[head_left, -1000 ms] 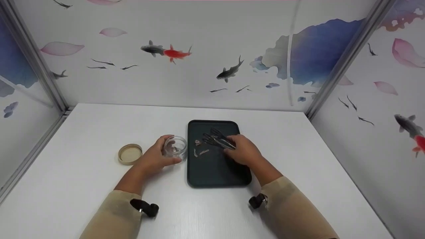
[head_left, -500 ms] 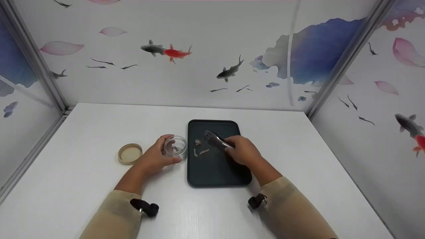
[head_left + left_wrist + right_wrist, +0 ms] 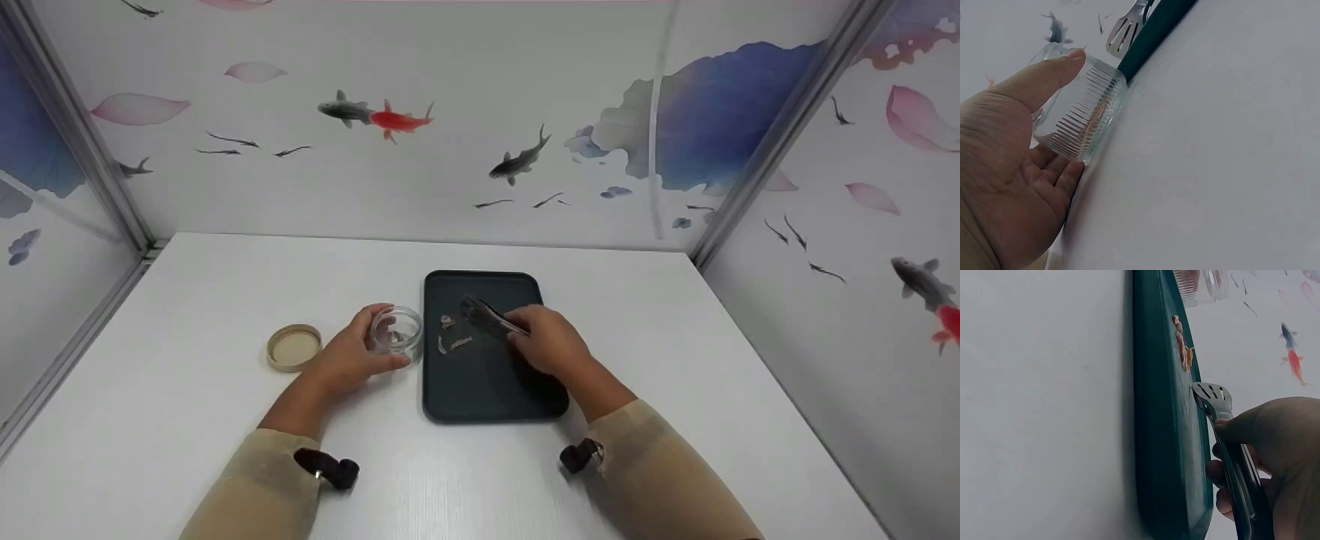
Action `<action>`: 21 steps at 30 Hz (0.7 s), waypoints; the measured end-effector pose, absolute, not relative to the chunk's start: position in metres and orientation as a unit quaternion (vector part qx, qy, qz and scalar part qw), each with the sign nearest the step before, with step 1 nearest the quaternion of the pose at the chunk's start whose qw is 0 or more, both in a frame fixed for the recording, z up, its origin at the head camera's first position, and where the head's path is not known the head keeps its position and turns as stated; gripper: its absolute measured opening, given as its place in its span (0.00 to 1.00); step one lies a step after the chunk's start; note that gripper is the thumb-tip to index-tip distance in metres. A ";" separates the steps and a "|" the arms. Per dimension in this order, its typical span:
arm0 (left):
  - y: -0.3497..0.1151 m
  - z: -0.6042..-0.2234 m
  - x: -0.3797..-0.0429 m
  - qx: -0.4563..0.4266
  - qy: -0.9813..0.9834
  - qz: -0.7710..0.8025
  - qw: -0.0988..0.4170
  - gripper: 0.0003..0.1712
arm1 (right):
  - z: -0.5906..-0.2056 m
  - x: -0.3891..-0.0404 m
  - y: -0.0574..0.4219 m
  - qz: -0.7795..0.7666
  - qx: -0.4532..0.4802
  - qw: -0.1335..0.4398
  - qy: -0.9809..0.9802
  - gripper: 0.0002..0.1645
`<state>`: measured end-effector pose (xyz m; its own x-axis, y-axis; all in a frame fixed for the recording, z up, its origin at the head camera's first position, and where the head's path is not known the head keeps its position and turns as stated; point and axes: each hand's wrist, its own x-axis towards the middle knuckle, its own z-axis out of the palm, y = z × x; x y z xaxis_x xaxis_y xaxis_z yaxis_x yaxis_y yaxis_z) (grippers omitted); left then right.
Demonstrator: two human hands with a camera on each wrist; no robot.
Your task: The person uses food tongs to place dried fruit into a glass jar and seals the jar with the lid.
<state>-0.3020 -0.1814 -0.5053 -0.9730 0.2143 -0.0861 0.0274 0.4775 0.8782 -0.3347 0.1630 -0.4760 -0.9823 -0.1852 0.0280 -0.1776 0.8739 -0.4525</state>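
Observation:
My left hand [image 3: 346,361] grips a clear glass jar [image 3: 397,343], which stands without a lid just left of the dark green tray [image 3: 487,394]. In the left wrist view the jar's ribbed wall [image 3: 1086,115] shows, with something brownish visible in or through it. Over the tray, my right hand [image 3: 553,339] holds metal tongs [image 3: 486,318], their slotted tips close together. Nothing can be made out between those tips. Left of them on the tray lie several small shrivelled brownish pieces [image 3: 1183,351], seen well in the right wrist view.
A round tan lid [image 3: 294,349] lies on the white table [image 3: 420,480], left of the jar beyond my left forearm. White panels [image 3: 450,202] printed with fish and petals enclose the table at the back and sides.
The tongs' two arms were spread apart a second ago and have come together. The left hand, the jar and the pieces on the tray have stayed in place.

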 end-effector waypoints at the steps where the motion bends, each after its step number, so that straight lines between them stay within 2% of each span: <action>1: -0.182 -0.505 -0.302 0.071 0.854 0.507 0.092 0.58 | -0.476 -0.335 0.163 -0.233 -0.094 0.006 0.968 0.20; 14: -0.183 -0.506 -0.303 0.075 0.859 0.497 0.091 0.59 | -0.452 -0.324 0.150 -0.250 -0.120 -0.026 0.960 0.23; 21: -0.184 -0.508 -0.304 0.077 0.858 0.499 0.090 0.59 | -0.436 -0.316 0.132 -0.268 -0.115 -0.024 0.956 0.23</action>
<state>-0.3036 -0.1835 -0.5079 -0.9719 0.2222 -0.0778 0.0422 0.4896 0.8709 -0.3156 0.1323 -0.4360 -0.9724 -0.2073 0.1071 -0.2328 0.8298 -0.5071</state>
